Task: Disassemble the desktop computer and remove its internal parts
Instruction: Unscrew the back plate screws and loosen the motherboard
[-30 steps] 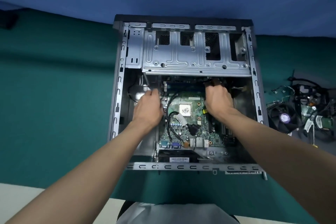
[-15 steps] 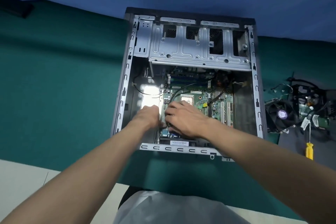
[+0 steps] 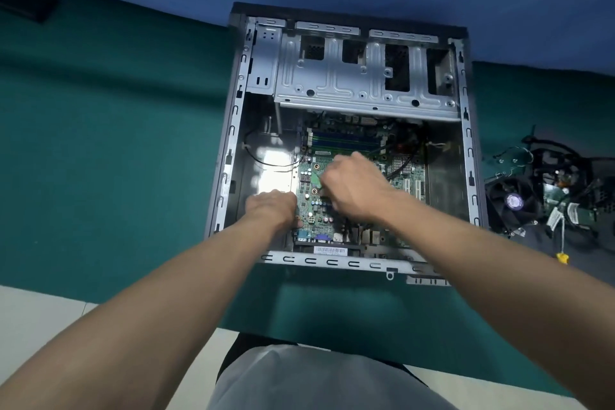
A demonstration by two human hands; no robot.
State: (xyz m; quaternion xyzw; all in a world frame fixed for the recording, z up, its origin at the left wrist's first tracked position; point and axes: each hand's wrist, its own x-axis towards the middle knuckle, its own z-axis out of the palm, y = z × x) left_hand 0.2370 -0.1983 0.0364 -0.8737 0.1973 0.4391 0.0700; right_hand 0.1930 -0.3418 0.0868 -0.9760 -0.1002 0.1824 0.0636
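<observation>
An opened desktop computer case (image 3: 233, 130) lies on its side in the middle of a dark green table (image 3: 100, 143), seen from above by the person working on it. The case is a grey metal shell with slotted rails along its left, right and near edges. Across its far end sits a silver drive cage (image 3: 359, 80) with stamped ridges, round holes and several dark rectangular openings. Below the cage, a green motherboard (image 3: 309, 190) lies flat in the case floor, studded with small capacitors, with blue memory slots (image 3: 346, 140) at its far edge, white expansion slots (image 3: 412, 186) to the right and a row of rear ports (image 3: 319, 238) at the near edge. To the board's left, bare shiny metal of the case floor shows, crossed by a thin black cable (image 3: 266, 156). The left hand (image 3: 271, 208) rests knuckles-up at the board's near left edge, fingers curled down over that edge; what it grips, if anything, cannot be told. The right hand (image 3: 352, 186) is bent over the centre of the board, fingers tucked under and hidden, so its grip cannot be told either. On the table well to the right of the case lies a heap of removed parts: a black cooling fan (image 3: 512, 203) and tangled black wiring (image 3: 565, 156).
</observation>
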